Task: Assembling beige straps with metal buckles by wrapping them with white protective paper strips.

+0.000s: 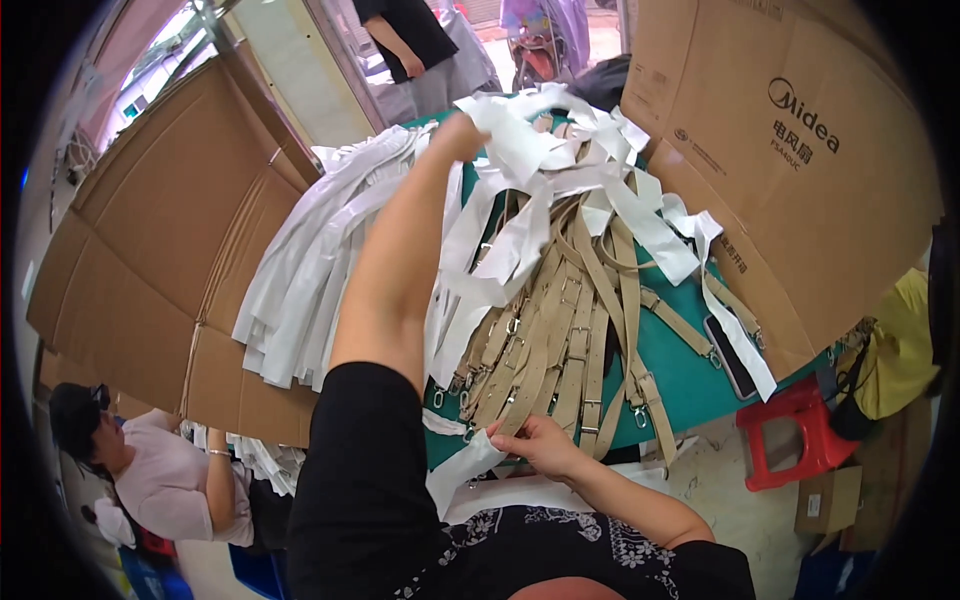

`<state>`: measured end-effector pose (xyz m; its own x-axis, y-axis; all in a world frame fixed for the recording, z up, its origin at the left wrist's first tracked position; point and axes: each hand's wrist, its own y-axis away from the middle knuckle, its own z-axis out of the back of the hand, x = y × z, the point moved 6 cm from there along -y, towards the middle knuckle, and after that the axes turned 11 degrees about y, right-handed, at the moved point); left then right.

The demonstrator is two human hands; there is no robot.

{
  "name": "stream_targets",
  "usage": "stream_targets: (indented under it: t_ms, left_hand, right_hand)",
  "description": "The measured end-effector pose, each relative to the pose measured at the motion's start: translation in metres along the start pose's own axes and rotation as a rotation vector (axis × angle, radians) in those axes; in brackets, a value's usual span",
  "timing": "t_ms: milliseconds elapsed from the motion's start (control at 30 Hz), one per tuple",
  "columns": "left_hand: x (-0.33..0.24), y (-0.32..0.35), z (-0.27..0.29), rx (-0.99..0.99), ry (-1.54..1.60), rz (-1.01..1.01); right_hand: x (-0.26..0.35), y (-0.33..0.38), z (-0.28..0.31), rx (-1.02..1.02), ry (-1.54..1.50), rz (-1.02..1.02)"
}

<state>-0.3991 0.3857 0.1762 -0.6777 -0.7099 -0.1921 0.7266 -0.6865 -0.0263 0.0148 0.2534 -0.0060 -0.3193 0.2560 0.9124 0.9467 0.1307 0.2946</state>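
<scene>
Beige straps [585, 345] with metal buckles and clips lie fanned out on a green tabletop [655, 375]. My right hand [540, 447], close to my body, pinches the end of one beige strap, with a white paper strip [465, 472] hanging beside the fingers. Stretched far forward, my left hand [463, 138] is closed at the edge of a crumpled white paper strip [515, 140]; its fingertips are partly hidden. More loose white strips lie across the straps' far ends. To the left is a thick layer of white-wrapped lengths [330, 240].
Opened cardboard flaps [170, 230] and a large cardboard box [780, 150] flank the table. A phone [732, 355] lies at the right edge near a red stool [790, 440]. One person [175, 470] sits at left; another [410, 45] stands beyond the table.
</scene>
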Motion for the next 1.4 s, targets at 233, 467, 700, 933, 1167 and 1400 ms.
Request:
stream_targets:
  t_ms: [233, 467, 700, 933, 1167, 1400]
  left_hand:
    - [-0.056, 0.248, -0.07, 0.371, 1.133, -0.294]
    - [-0.001, 0.437, -0.166, 0.406, 1.508, -0.007]
    - [0.052, 0.495, -0.157, 0.212, 1.246, 0.217]
    - [0.073, 0.519, -0.179, 0.086, 1.391, 0.312]
    - [0.066, 0.515, -0.22, -0.062, 1.566, 0.294]
    - [0.015, 0.487, -0.231, -0.013, 1.497, 0.194]
  right_hand:
    - [0.013, -0.004, 0.023, -0.179, -0.054, 0.125]
    - [0.026, -0.024, -0.008, -0.151, -0.05, 0.193]
    - [-0.023, -0.061, -0.036, -0.091, -0.236, -0.056]
    - [0.005, -0.06, -0.012, -0.199, -0.082, 0.019]
    - [0.033, -0.053, -0.021, -0.16, 0.162, 0.173]
    - [-0.016, -0.053, -0.02, -0.009, 0.443, 0.05]
